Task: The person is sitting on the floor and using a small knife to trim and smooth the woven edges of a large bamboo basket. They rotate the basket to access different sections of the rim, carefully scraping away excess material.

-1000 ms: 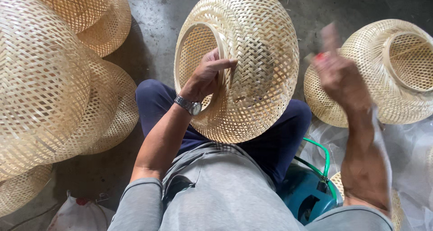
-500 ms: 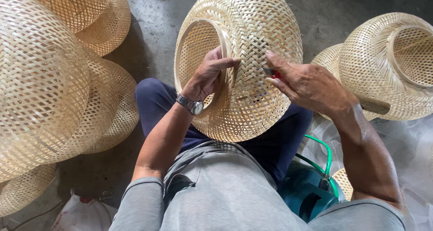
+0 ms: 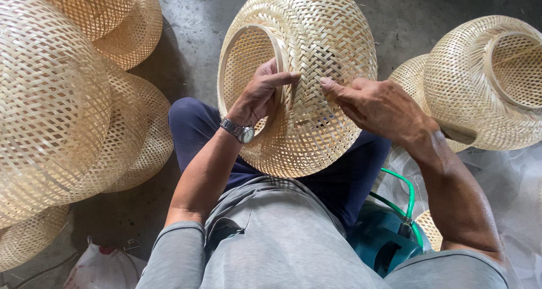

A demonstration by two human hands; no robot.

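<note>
Bamboo strips, woven into a rounded basket [image 3: 316, 57], filled the middle of the view; the basket rested on the person's lap, tipped on its side so that its round opening faced left. The left hand [image 3: 262, 94] gripped the rim of that opening, fingers curled inside and the thumb pressed flat along the outer weave. The right hand [image 3: 378, 105] lay on the woven wall just right of the left thumb, its thumb tip pressed to the strips and the fingers bunched behind it (whether they pinched a strip or a small tool could not be told). The two thumbs sat close together, nearly meeting. A metal wristwatch [image 3: 241, 132] circled the left wrist. More woven baskets [image 3: 51, 103] were stacked at the left, and another pair [image 3: 485, 80] lay at the far right on the grey concrete floor [image 3: 192, 18]. Near the right knee sat a teal machine [image 3: 384, 246] with a green hose [image 3: 407, 190] looping off it.
</note>
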